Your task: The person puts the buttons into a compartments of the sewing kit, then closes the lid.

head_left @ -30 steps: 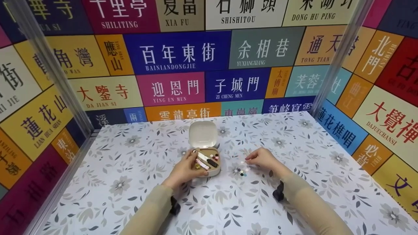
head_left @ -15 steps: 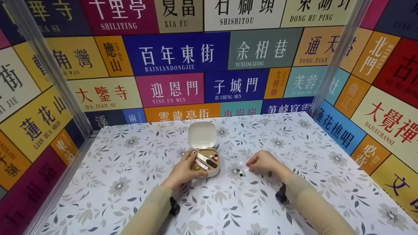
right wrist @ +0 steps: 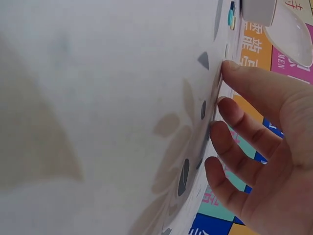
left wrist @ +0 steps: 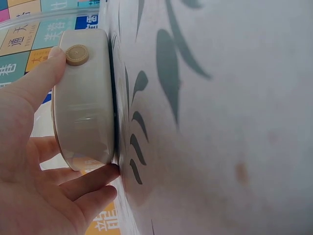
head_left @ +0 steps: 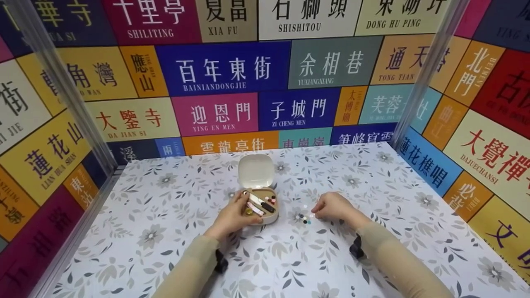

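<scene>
A small cream case (head_left: 269, 219) stands on the table with its lid (head_left: 256, 170) raised. Inside its tan interior lie a white and black slim tool (head_left: 261, 202), a pale pink strip-like piece, a small gold round piece and several small red and white discs. My left hand (head_left: 232, 215) grips the case from the left; its thumb lies by the tan round catch (left wrist: 77, 55) in the left wrist view. Beside several small loose button-like discs (head_left: 305, 221), my right hand (head_left: 336, 205) touches the tabletop. In the right wrist view its thumb and forefinger are apart, with nothing visible between them.
A flower-and-leaf patterned cloth covers the table (head_left: 165, 248). Colourful panels with place names (head_left: 223, 68) wall it in at the back and both sides. Metal posts (head_left: 428, 66) stand at the back corners.
My right hand has come slightly nearer to me over the loose discs, then almost stopped. My left hand keeps its grip on the case, which stays put.
</scene>
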Available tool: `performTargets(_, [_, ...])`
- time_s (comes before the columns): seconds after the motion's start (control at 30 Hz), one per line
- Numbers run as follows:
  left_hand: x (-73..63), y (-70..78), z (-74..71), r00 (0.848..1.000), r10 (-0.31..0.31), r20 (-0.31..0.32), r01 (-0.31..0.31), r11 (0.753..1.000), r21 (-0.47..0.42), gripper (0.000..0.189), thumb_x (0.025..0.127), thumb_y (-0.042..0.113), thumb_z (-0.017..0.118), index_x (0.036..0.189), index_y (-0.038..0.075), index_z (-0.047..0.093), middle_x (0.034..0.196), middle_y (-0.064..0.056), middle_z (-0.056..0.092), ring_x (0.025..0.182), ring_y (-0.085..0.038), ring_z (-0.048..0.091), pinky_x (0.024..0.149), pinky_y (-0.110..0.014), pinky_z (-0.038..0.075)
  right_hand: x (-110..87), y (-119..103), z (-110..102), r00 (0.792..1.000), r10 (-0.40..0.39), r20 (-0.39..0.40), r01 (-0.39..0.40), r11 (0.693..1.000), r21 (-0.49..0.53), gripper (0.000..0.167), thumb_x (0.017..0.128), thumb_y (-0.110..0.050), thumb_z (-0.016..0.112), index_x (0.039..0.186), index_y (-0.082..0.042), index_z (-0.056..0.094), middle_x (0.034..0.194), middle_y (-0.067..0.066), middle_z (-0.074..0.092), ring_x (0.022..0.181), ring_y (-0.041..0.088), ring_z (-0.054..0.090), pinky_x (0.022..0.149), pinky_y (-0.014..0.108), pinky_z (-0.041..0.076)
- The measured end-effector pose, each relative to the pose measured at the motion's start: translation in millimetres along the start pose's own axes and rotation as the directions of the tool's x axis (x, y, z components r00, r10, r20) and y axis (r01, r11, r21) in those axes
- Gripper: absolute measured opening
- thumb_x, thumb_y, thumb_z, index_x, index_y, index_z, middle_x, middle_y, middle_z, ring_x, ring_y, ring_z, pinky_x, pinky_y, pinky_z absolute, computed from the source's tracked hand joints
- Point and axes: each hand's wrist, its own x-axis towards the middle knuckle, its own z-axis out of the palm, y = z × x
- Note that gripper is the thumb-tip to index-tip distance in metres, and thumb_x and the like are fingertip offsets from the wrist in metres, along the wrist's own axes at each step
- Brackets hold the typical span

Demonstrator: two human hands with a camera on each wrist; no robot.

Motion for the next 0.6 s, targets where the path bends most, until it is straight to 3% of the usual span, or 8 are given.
performTargets(0.33, [0.6, 0.6, -0.3, 0.999, -0.035, 0.016, 0.035, 0.999, -0.011, 0.1, 0.073, 0.047, 0.082, 0.152, 0.014, 0.032, 0.16, -0.012, 0.016, 0.142, -0.038, 0.022, 0.113, -0.053, 0.02, 0.2, -2.6, 1.3, 1.0, -0.003, 0.001, 0.003, 1.0, -0.014, 0.01, 0.075, -0.011, 0.078, 0.079, -0.019, 0.075, 0.077, -0.006, 0.066, 0.062, 0.012, 0.059, 0.058, 0.029, 0.051])
performTargets(0.6, [2.0, -2.7, 0.3, 1.0, 0.007, 0.004, -0.008, 0.999, 0.037, 0.099, 0.074, 0.05, 0.08, 0.152, 0.01, 0.033, 0.159, -0.015, 0.019, 0.139, -0.039, 0.028, 0.111, -0.052, 0.026, 0.5, -2.7, 0.4, 0.998, -0.064, 0.012, 0.064, 0.998, -0.008, 0.006, 0.075, -0.012, 0.078, 0.073, -0.015, 0.073, 0.068, -0.007, 0.065, 0.058, 0.012, 0.054, 0.056, 0.03, 0.047])
